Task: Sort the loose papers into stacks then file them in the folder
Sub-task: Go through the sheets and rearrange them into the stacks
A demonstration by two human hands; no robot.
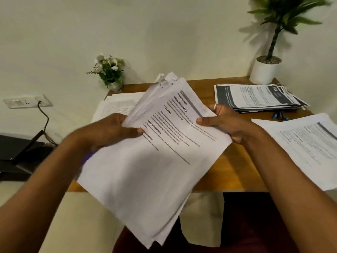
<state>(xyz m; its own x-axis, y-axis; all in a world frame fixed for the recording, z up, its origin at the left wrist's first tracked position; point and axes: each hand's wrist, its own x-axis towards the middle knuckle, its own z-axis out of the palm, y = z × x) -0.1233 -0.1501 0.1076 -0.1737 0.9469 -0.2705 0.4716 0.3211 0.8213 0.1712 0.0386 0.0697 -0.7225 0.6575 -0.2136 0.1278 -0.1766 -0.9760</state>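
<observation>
A thick bundle of white printed papers [155, 161] is held up over the near edge of the wooden table [231, 172], tilted, with its top sheet's text running sideways. My left hand [109, 130] grips the bundle's left edge, thumb on top. My right hand [224, 121] grips its right edge, thumb pressed on the top sheet. Three stacks lie on the table: dark-bordered sheets [259, 97] at the back right, white printed sheets [308, 148] at the right, and white sheets [116, 105] at the back left, partly hidden by the bundle. No folder is visible.
A small vase of white flowers [109, 72] stands at the table's back left corner. A potted plant in a white pot [264, 70] stands at the back right. Blue and black pens [279, 115] lie beside the dark-bordered stack. A dark device [23, 154] with a cable sits left of the table.
</observation>
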